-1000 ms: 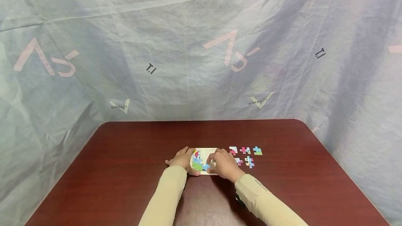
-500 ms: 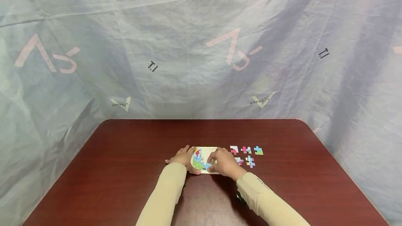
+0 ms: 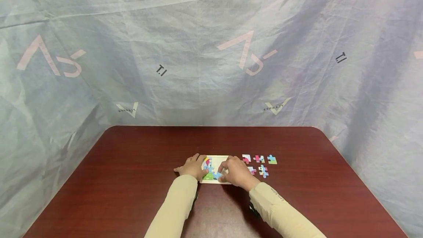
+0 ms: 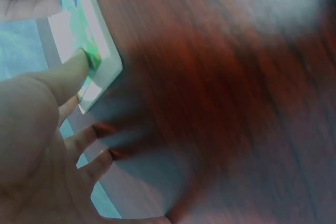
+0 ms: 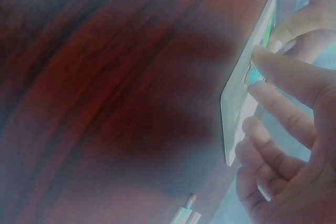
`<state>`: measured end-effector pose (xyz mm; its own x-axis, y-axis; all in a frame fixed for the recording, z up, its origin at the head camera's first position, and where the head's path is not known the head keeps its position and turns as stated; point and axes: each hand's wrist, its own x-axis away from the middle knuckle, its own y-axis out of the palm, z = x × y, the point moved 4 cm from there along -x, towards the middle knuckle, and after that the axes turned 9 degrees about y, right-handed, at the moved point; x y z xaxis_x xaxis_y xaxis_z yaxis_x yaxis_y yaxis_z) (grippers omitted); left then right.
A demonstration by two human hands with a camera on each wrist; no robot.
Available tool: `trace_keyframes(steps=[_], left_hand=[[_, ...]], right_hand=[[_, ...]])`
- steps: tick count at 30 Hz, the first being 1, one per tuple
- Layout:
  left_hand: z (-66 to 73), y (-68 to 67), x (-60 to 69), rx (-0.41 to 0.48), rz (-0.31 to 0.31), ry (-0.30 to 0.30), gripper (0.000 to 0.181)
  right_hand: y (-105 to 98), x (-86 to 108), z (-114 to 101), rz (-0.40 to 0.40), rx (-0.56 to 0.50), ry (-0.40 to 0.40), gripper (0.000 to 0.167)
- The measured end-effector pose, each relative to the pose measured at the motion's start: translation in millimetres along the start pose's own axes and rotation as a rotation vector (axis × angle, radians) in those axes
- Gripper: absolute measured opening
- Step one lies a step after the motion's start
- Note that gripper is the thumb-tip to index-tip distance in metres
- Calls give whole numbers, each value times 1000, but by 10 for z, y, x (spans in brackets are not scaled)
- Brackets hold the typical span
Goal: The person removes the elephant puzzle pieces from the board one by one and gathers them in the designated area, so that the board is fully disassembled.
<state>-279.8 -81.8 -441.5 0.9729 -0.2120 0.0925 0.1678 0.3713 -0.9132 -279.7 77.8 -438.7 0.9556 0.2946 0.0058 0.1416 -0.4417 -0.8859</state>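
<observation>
A pale puzzle board (image 3: 217,161) lies flat on the table, with several blue and green jigsaw pieces (image 3: 208,176) fitted along its left and lower side. My left hand (image 3: 192,167) is at the board's left edge. Its thumb presses on a green piece, while the other fingers stretch out over the edge and table in the left wrist view. My right hand (image 3: 238,173) is over the board's right part. Between thumb and index finger it pinches a blue puzzle piece (image 5: 253,75) low at the board's surface; the fingers hide most of that piece.
Several loose puzzle pieces lie right of the board in two rows, among them a green-blue one (image 3: 272,159) and a blue one (image 3: 263,172). The right hand partly covers the nearest. A grey cloth (image 3: 198,83) hangs behind the dark red table (image 3: 148,146).
My left thumb has moved from the board's lower edge up onto the fitted pieces. The right hand stays nearly in place, still pinching the blue piece.
</observation>
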Motion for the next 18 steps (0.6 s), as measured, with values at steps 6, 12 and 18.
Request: trace_keyframes(steps=[6,12,18], left_hand=[[25,-24,28,13,16,-1,55],[35,-37,37,7,1,3,57],[-38,46,-36,-23,3,27,57]], right_hand=[[-5,4,6,32,-21,-30,23],[-77,9,52,80,8,-28,17],[-84,7,95,55,29,-53,17]])
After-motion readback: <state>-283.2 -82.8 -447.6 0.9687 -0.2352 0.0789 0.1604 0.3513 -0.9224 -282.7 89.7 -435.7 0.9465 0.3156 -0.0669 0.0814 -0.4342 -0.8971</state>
